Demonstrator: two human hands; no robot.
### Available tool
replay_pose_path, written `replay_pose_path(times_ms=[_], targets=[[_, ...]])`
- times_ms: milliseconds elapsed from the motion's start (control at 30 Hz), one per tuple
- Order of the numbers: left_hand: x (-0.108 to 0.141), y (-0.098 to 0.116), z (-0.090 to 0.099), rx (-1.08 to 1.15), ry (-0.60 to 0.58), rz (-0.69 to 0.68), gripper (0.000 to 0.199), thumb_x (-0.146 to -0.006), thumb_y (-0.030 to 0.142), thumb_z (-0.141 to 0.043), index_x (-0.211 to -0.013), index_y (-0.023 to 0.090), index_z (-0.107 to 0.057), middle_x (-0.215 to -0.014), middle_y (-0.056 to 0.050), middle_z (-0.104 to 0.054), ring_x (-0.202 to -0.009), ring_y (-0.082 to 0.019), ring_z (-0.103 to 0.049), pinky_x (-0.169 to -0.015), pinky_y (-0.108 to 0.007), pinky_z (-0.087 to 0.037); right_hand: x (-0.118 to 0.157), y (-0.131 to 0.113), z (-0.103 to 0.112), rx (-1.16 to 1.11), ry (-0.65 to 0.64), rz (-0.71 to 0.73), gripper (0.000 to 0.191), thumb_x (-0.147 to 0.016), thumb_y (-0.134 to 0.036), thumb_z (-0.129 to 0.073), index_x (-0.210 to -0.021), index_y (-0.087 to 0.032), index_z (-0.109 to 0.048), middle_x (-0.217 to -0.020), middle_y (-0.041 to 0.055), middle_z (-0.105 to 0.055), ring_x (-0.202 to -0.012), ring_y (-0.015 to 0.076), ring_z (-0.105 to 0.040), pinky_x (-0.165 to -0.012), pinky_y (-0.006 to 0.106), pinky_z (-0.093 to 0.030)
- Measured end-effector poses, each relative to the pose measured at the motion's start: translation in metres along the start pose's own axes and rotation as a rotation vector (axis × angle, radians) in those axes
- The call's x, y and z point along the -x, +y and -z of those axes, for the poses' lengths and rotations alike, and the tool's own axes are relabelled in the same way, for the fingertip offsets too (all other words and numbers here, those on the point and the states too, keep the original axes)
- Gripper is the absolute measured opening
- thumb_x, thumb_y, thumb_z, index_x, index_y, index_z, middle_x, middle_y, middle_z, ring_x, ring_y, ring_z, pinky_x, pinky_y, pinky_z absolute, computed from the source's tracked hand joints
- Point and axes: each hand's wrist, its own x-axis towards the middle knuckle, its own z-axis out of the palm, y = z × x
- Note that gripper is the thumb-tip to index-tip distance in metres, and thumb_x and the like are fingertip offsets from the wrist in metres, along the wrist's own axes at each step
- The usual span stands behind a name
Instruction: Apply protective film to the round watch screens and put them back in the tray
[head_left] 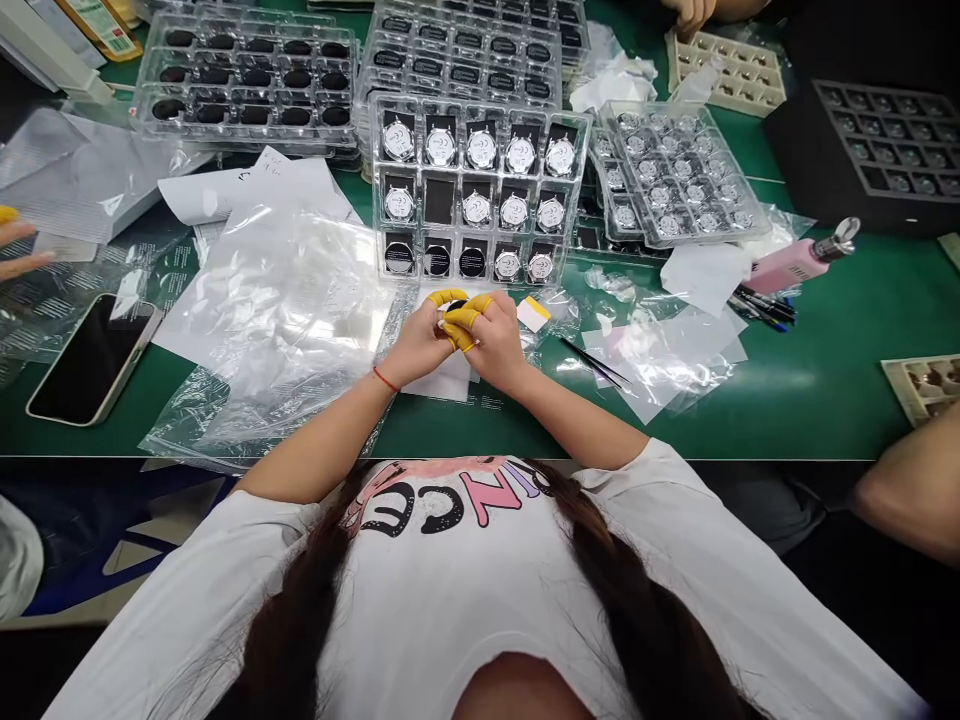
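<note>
Both of my hands meet over the green table, just in front of a clear plastic tray (457,228) of round watch parts. Yellow finger covers are on the fingertips. My left hand (424,340) and my right hand (491,338) are closed together on a small dark round piece (454,306), mostly hidden by the fingers. Silver watch parts fill most of the tray's compartments; one in the middle row shows only black. White paper (442,384) lies under my hands. To the right are a yellow-and-white pad (534,314) and black tweezers (594,362).
Stacked trays (247,80) stand behind. A phone (94,360) and plastic sheets (277,290) lie left. A pink bottle (787,266), pens (765,306) and another tray (679,175) are right. Other people's hands show at the left edge and top right.
</note>
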Motion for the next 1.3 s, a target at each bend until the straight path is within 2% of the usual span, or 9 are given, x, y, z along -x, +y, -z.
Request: replay_pose_path(times_ms=[67, 267, 600, 733, 867, 967, 1033, 1200, 1300], targets=[[0.0, -0.002, -0.002, 0.03, 0.008, -0.03, 0.054, -0.065, 0.017, -0.074, -0.114, 0.018, -0.052, -0.095, -0.002, -0.066, -0.081, -0.014, -0.066, -0.067, -0.024, -0.051, -0.002, 0.002, -0.006, 0.028, 0.056, -0.016, 0.032, -0.099, -0.04, -0.042, -0.091, -0.023, -0.068, -0.088, 0.0081, -0.061, -0.091, 0.0246, -0.051, -0.083, 0.045, -0.041], [0.0, -0.004, -0.006, 0.088, 0.014, 0.006, 0.06, -0.065, 0.024, -0.08, -0.116, 0.018, -0.049, -0.067, 0.006, -0.06, -0.062, -0.011, -0.062, -0.058, -0.021, -0.048, -0.005, 0.014, -0.009, 0.07, 0.159, -0.1, 0.031, -0.099, -0.043, -0.04, -0.083, -0.021, -0.057, -0.084, 0.0079, -0.056, -0.089, 0.0247, -0.049, -0.083, 0.044, -0.041], [-0.003, -0.004, -0.004, 0.142, 0.046, -0.01, 0.065, -0.063, 0.037, -0.085, -0.113, 0.02, -0.047, -0.075, 0.004, -0.066, -0.07, -0.013, -0.068, -0.068, -0.025, -0.056, 0.001, 0.015, 0.0, 0.019, 0.207, -0.182, 0.012, -0.093, -0.03, -0.046, -0.087, -0.022, -0.054, -0.086, 0.0079, -0.063, -0.088, 0.0248, -0.05, -0.08, 0.042, -0.04], [-0.005, -0.003, -0.002, 0.119, 0.054, -0.014, 0.067, -0.064, 0.038, -0.085, -0.115, 0.02, -0.045, -0.076, 0.004, -0.066, -0.071, -0.013, -0.069, -0.07, -0.026, -0.057, -0.005, 0.014, 0.01, 0.014, 0.168, -0.257, 0.015, -0.093, -0.032, -0.048, -0.086, -0.022, -0.056, -0.087, 0.0077, -0.064, -0.088, 0.0249, -0.051, -0.083, 0.043, -0.041], [-0.007, -0.001, 0.002, 0.104, 0.044, -0.037, 0.067, -0.065, 0.035, -0.084, -0.116, 0.021, -0.043, -0.078, 0.004, -0.066, -0.074, -0.015, -0.071, -0.075, -0.03, -0.059, -0.017, 0.027, 0.032, 0.001, 0.154, -0.397, 0.014, -0.092, -0.034, -0.052, -0.093, -0.022, -0.06, -0.098, 0.0077, -0.065, -0.099, 0.0259, -0.053, -0.094, 0.048, -0.041], [-0.007, -0.002, 0.005, 0.125, 0.034, -0.084, 0.067, -0.068, 0.036, -0.083, -0.118, 0.023, -0.041, -0.082, 0.003, -0.066, -0.08, -0.017, -0.073, -0.081, -0.034, -0.061, -0.023, 0.044, 0.05, -0.044, 0.069, -0.552, 0.021, -0.086, -0.031, -0.061, -0.105, -0.022, -0.062, -0.11, 0.0091, -0.064, -0.114, 0.0291, -0.051, -0.104, 0.053, -0.038], [-0.008, -0.003, 0.007, 0.137, 0.015, -0.12, 0.066, -0.071, 0.038, -0.081, -0.12, 0.025, -0.039, -0.087, 0.001, -0.068, -0.086, -0.018, -0.074, -0.085, -0.037, -0.061, -0.023, 0.054, 0.06, -0.206, -0.047, -0.613, 0.03, -0.084, -0.029, -0.063, -0.112, -0.022, -0.062, -0.117, 0.0087, -0.064, -0.119, 0.0283, -0.052, -0.108, 0.052, -0.038], [-0.012, -0.005, 0.014, 0.15, 0.021, -0.197, 0.066, -0.076, 0.044, -0.077, -0.122, 0.026, -0.034, -0.091, 0.001, -0.067, -0.091, -0.019, -0.074, -0.091, -0.04, -0.06, -0.018, 0.062, 0.08, -0.637, -0.387, -0.591, 0.042, -0.076, -0.035, -0.073, -0.115, -0.024, -0.064, -0.129, 0.0058, -0.064, -0.122, 0.0255, -0.057, -0.113, 0.05, -0.039], [-0.015, -0.006, 0.019, 0.163, 0.038, -0.212, 0.068, -0.076, 0.045, -0.078, -0.123, 0.027, -0.033, -0.094, 0.0, -0.067, -0.093, -0.019, -0.074, -0.091, -0.041, -0.06, -0.017, 0.061, 0.084, -0.715, -0.426, -0.6, 0.048, -0.07, -0.032, -0.078, -0.114, -0.025, -0.064, -0.127, 0.0056, -0.064, -0.117, 0.0257, -0.059, -0.107, 0.05, -0.045]])
